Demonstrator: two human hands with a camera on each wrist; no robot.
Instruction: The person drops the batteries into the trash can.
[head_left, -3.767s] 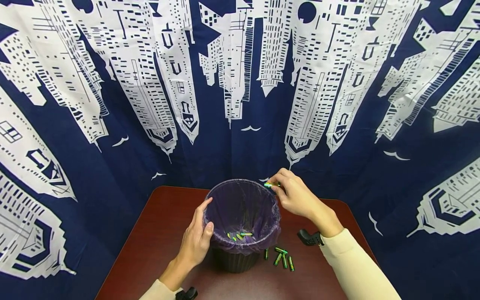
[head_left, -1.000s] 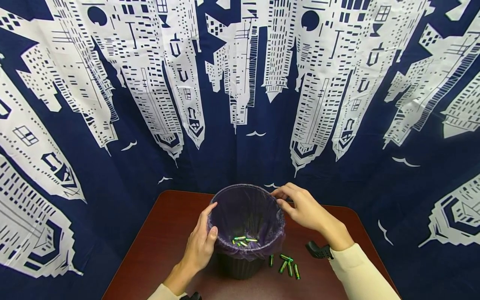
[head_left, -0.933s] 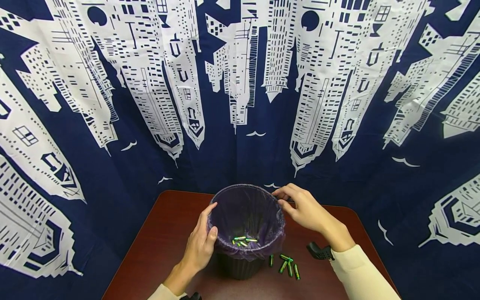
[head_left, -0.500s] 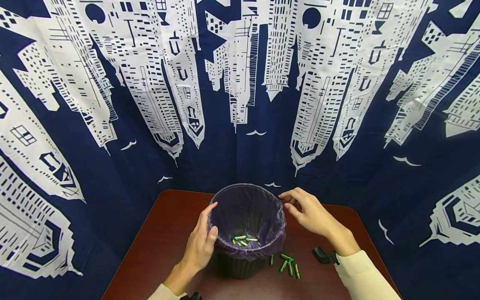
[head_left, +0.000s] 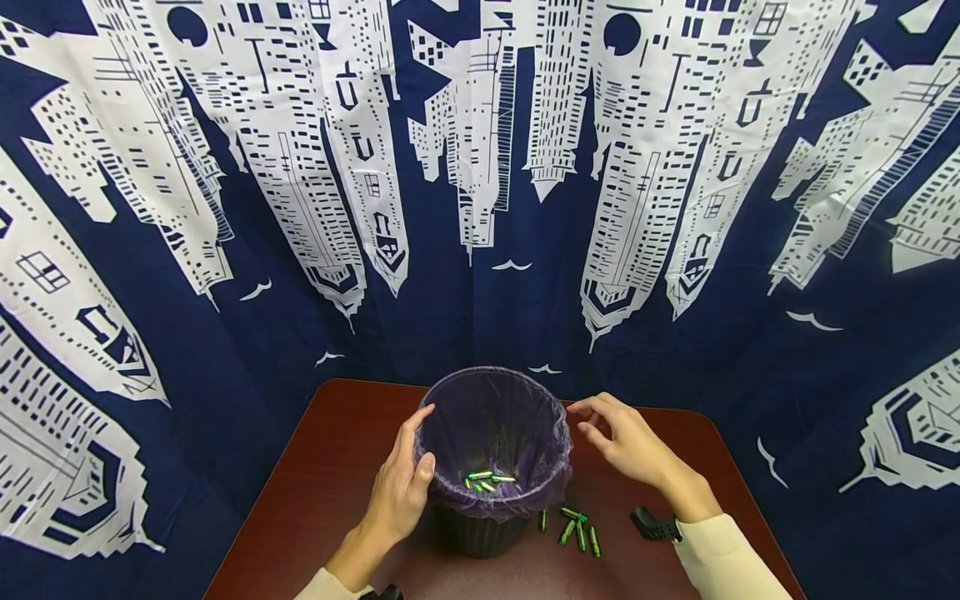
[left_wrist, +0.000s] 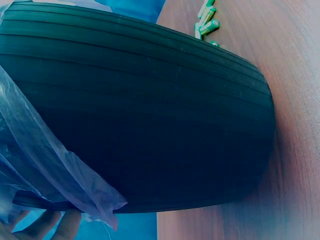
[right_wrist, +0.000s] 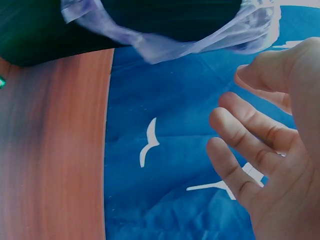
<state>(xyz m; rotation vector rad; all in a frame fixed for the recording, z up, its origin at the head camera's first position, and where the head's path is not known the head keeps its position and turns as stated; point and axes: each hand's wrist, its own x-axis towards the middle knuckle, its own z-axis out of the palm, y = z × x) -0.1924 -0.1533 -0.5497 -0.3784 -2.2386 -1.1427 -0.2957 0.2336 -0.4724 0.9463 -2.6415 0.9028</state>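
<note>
A dark ribbed trash can (head_left: pixel 480 537), lined with a thin purple plastic bag (head_left: pixel 558 475), stands upright in the head view. Several green batteries (head_left: pixel 503 479) lie inside, low in the bag. My left hand (head_left: pixel 401 487) rests against the can's left side, its index finger and thumb extended at the rim; its other fingers are partly hidden. My right hand (head_left: pixel 626 437) hovers just right of the rim, fingers loosely bent and holding nothing, as the right wrist view confirms. Below it, several more batteries (head_left: pixel 581 536) lie on the table beside the can.
The reddish-brown table (head_left: pixel 315 467) has rounded far corners. Behind it hangs a dark blue curtain (head_left: pixel 465 317) with white upside-down buildings. A black strap device (head_left: pixel 654 525) sits on my right wrist.
Earlier my right hand pinched a battery over the can's far right rim; now it holds none. It has drawn back to the right and slightly down. My left hand stays on the can.
</note>
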